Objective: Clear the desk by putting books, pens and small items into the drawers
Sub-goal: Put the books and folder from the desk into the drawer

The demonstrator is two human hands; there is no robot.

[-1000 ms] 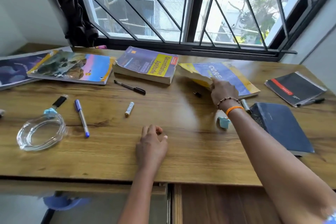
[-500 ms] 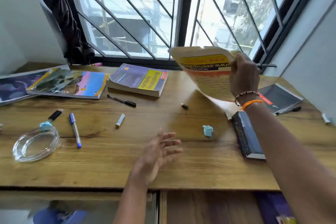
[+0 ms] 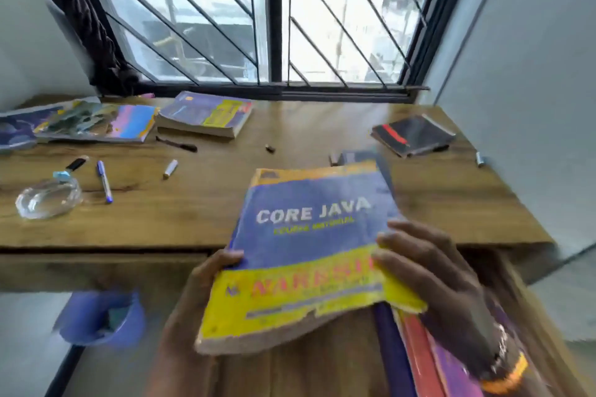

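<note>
A blue and yellow Core Java book [image 3: 309, 235] hangs cover-up in front of the desk edge, over an open drawer [image 3: 325, 374]. My left hand [image 3: 196, 293] holds its left edge with the thumb on the cover. My right hand [image 3: 429, 274] grips its right edge, fingers across the cover. In the drawer, under the book's right side, lie a dark purple book [image 3: 392, 354] and a red and purple one [image 3: 432, 361]. A thick book [image 3: 206, 114], two thin books [image 3: 96, 121], a black notebook [image 3: 412, 134], pens and small items remain on the wooden desk [image 3: 451, 200].
On the desk's left stand a glass ashtray [image 3: 48, 198], a blue pen [image 3: 104, 180], a black pen [image 3: 177, 143] and a small white tube [image 3: 170, 168]. A blue bin [image 3: 103, 319] sits on the floor below. The barred window [image 3: 274, 16] runs behind the desk.
My right hand brought the Core Java book from above the desk down toward me, turned cover-up. My left hand rose from the desk and took its left edge. The view dropped over the drawer.
</note>
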